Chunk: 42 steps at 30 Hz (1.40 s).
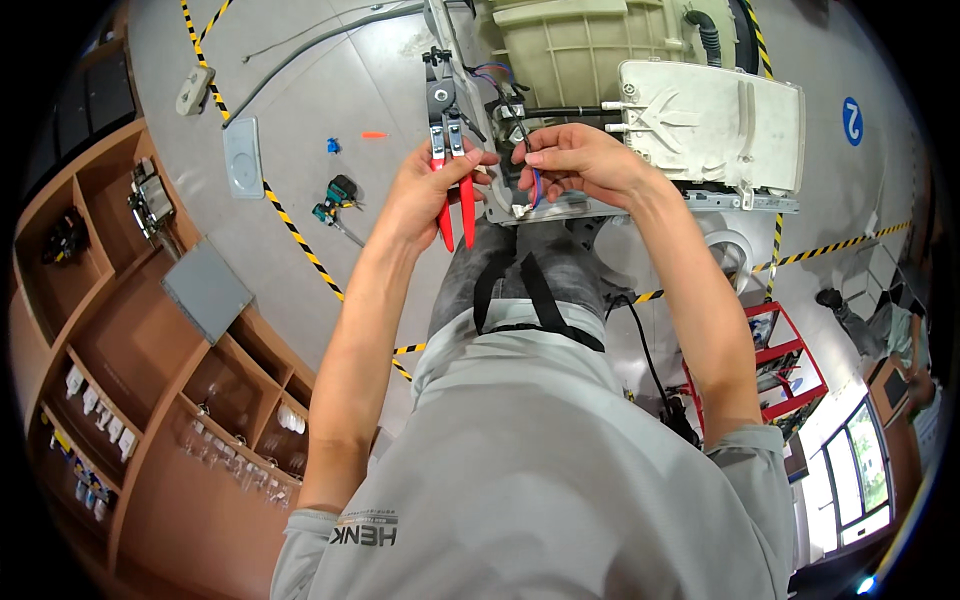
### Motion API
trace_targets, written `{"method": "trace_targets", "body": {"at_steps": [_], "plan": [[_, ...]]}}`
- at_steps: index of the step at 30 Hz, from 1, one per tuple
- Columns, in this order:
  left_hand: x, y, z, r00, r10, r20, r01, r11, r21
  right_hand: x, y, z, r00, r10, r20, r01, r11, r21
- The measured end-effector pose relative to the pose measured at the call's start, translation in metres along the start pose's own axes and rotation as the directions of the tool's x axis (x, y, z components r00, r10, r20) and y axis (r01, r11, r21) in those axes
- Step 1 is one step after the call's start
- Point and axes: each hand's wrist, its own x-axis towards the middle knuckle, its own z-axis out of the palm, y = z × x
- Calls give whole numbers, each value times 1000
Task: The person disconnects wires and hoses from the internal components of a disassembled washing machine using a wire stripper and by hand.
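Pliers and wires over a grey floor

Striped tape crosses the floor; wooden shelving stands left, a red cart right. A drill lies left of the left forearm. Ahead — a pale tub, with a white plastic box just beside the right hand. Left hand: fingers closed around the pliers' handles, beside the metal frame. Right hand: fingers pinched on the wires — partly hiding them.

The smooth grey floor has yellow-and-black striped tape on it (like a bee). A big brown wooden shelf stands left; a bright, dark-framed glass window shines right.
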Motion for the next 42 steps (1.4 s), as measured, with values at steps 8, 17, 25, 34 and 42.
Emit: {"method": "trace_targets", "body": {"at_steps": [8, 17, 25, 34, 42], "plan": [[-27, -4, 3, 988, -21, 152, 18, 1000, 18, -11, 0, 11, 998, -69, -13, 69, 994, 84], [-46, -7, 1, 984, -17, 180, 15, 1000, 10, -5, 8, 29, 993, -106, -45, 113, 973, 201], [-45, -11, -6, 987, -22, 159, 18, 999, 27, -3, 18, 42, 991, -98, -85, 113, 974, 194], [-54, -14, -31, 1000, 6, 20, -5, 999, -39, 3, 18, 11, 779, -321, -538, 124, 920, -371], [-50, -14, -46, 999, 38, 8, -37, 997, -64, 63, -4, -32, 698, -621, -357, 108, 584, -805]]}}
